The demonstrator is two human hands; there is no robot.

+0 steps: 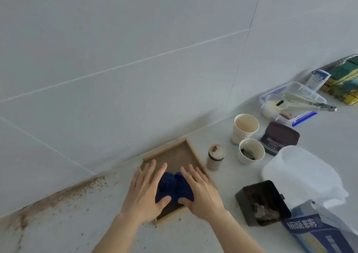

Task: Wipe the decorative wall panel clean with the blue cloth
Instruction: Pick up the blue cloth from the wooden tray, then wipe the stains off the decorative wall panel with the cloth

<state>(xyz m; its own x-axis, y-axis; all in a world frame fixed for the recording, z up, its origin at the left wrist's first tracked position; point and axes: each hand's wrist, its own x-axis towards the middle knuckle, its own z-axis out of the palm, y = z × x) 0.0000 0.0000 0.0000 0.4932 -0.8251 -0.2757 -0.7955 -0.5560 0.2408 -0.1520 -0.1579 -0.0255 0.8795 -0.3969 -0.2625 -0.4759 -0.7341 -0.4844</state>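
The decorative panel (175, 155) is a square board with a brown face and a light wooden frame. It lies flat on the white counter against the tiled wall. A bunched dark blue cloth (174, 187) rests on its near half. My left hand (145, 192) lies flat on the panel at the cloth's left side, thumb touching the cloth. My right hand (201, 192) lies flat at the cloth's right side, thumb pressing the cloth's near edge. Both sets of fingers are spread and point toward the wall.
Brown powder (64, 192) is spilled along the wall joint at left. Right of the panel stand a small lidded jar (216, 156), two paper cups (246, 128), a cocoa tin (279, 138), a black container (261, 202), a white plastic jug (302, 175) and a Nestle box (317, 233).
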